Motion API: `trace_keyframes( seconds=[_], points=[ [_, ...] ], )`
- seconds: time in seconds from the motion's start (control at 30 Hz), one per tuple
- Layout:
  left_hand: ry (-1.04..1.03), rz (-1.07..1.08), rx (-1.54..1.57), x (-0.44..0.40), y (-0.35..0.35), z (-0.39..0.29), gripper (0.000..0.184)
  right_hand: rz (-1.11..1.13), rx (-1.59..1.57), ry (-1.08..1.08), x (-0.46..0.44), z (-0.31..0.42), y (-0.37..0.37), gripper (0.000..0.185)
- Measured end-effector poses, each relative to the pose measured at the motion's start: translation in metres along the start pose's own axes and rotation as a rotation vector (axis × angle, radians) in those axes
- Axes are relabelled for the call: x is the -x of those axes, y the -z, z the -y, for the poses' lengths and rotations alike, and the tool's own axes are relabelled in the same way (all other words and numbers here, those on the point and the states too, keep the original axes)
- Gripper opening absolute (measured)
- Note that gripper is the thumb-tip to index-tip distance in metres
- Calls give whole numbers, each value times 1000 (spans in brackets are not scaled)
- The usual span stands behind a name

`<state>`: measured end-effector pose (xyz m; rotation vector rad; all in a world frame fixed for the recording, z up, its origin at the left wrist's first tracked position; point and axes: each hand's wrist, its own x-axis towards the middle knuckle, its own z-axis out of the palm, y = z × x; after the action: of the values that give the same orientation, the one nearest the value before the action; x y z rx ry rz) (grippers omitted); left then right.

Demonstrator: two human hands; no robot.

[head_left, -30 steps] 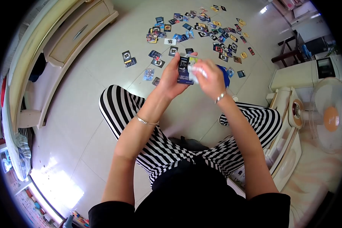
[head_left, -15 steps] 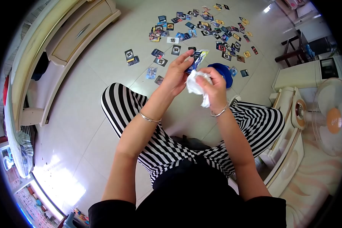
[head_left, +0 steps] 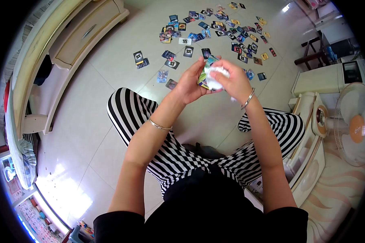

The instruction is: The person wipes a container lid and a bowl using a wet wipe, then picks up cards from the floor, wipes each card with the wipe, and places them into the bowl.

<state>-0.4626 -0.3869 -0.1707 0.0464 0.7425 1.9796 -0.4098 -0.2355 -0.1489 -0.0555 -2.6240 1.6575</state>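
My left hand (head_left: 189, 84) holds a colourful card (head_left: 203, 79) with green and yellow on the side that shows. My right hand (head_left: 235, 79) is closed on a crumpled white cloth or tissue (head_left: 217, 77), which lies against the card's face and covers much of it. Both hands are close together above the floor, in front of my crossed legs in striped trousers. Just beyond them lies a dark card (head_left: 206, 53) on the tiles.
Many cards (head_left: 239, 47) are scattered over the tiled floor (head_left: 105, 73) ahead. A cream drawer unit (head_left: 85, 34) stands at the left. On the right are a fan (head_left: 353, 125), a white cabinet (head_left: 322, 83) and a dark wooden chair (head_left: 310, 54).
The card in my left hand was tilted on edge half a second ago and now shows a green and yellow face. My right hand has brought the white cloth up onto it.
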Motion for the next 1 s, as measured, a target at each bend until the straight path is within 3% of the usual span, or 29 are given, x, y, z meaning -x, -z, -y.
trace_keyframes(
  seconds=[0.07, 0.13, 0.2, 0.3, 0.33, 0.43, 0.47, 0.63, 0.7, 0.73, 0.8, 0.87, 0.9, 1.0],
  points=[
    [14, 99, 74, -10, 13, 7, 49, -63, 50, -19, -9, 3, 4, 16],
    [5, 101, 128, -12, 12, 8, 46, -247, 383, 288, -15, 7, 3, 14],
    [-18, 142, 301, -13, 11, 7, 46, -205, 341, 235, 3, 12, -8, 13],
    [-57, 235, 336, -19, 18, 6, 47, -31, 335, 470, 31, 3, -28, 16],
    [-91, 328, 315, -18, 18, 5, 47, -27, 335, 470, 29, 0, -27, 16],
    [-18, 188, 292, -13, 16, 12, 44, -231, 399, 489, 8, -1, -16, 16],
    [19, 126, 280, -12, 15, 12, 43, -265, 364, 383, -6, -1, -10, 15],
    [-4, 430, 472, -15, 24, 15, 44, -298, 329, 333, -11, 15, -11, 13],
    [-38, 145, 364, -12, 8, 10, 45, -265, 342, 436, 12, 6, -27, 13],
    [-42, 142, 367, -11, 8, 8, 45, -240, 354, 539, 22, 0, -33, 13],
    [-85, 192, 285, -10, 7, 9, 41, -211, 270, 482, 23, -8, -34, 14],
    [-18, 115, 353, -13, 9, 13, 41, -337, 344, 515, 4, -9, -19, 14],
    [-31, 130, 313, -13, 16, 15, 41, -347, 288, 321, -1, 3, -11, 14],
    [-61, 148, 247, -12, 12, 10, 37, -393, 247, 314, -20, 3, 5, 14]
  ],
)
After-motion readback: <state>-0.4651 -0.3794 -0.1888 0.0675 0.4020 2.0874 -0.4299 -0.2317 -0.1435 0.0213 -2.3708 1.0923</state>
